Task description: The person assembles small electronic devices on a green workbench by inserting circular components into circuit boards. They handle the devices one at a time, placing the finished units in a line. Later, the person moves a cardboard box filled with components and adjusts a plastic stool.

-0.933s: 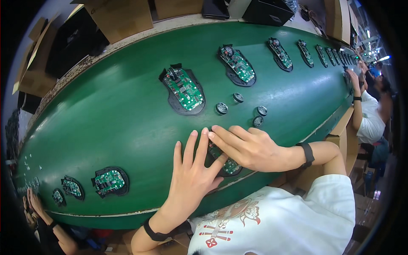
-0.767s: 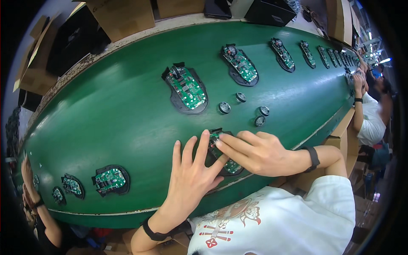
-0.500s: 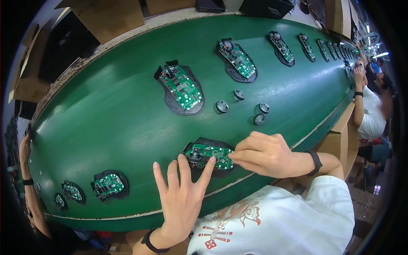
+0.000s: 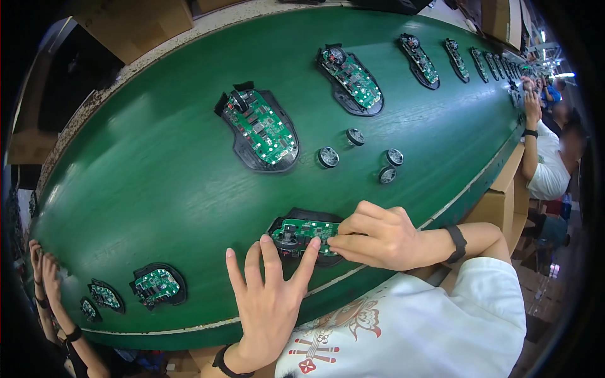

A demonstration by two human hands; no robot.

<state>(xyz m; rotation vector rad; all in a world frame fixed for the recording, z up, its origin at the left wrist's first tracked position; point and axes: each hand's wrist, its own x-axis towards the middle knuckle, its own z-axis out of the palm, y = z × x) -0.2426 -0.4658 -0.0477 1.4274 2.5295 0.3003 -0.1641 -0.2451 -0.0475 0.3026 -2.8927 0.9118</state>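
Observation:
In front of me a computer mouse base (image 4: 301,213) with a green circuit board (image 4: 309,228) lies near the belt's front edge. My left hand (image 4: 271,286) has its fingers spread, with fingertips resting on the near side of the board beside its black scroll wheel (image 4: 288,235). At the board's right end my right hand (image 4: 378,236) is closed in a pinch against the surface. Whatever lies between those fingertips is hidden. Beyond the hands, several loose scroll wheels, such as this wheel (image 4: 328,157), sit on the green belt (image 4: 189,189).
Further mouse bases with boards line the far side, the nearest being a mouse base (image 4: 265,132); several more, including a mouse base (image 4: 159,285), lie at left. Co-workers' hands (image 4: 47,277) are at the far left edge, and another person (image 4: 548,157) sits at right beside a cardboard box (image 4: 504,198).
My right hand's pinch has slid a little left along the board. My left hand stays on it. At far left, a second co-worker's hand now shows. The view has shifted slightly.

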